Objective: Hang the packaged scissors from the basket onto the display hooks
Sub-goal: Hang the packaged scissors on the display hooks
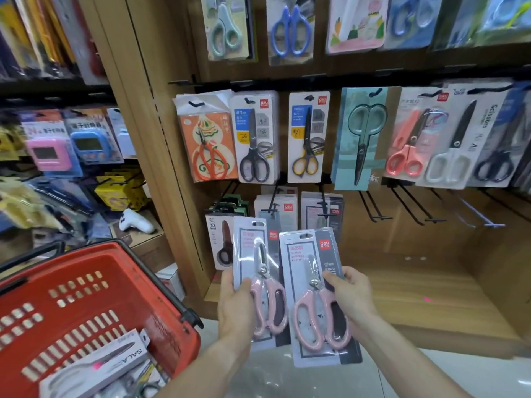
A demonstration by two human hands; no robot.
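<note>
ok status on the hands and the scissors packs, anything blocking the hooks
Left hand grips one pink scissors pack; right hand grips the other pack. Neither hung yet. Bare hooks lower right, nothing blocking.

Both forearms are bare to the frame edge, with no sleeves, watch, rings or gloves showing.

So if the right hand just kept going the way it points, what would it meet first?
Probably the grey packs hanging on the low hook straight ahead. The right hand holds a pink scissors pack angled up toward them. Depth is hard to judge.
</note>
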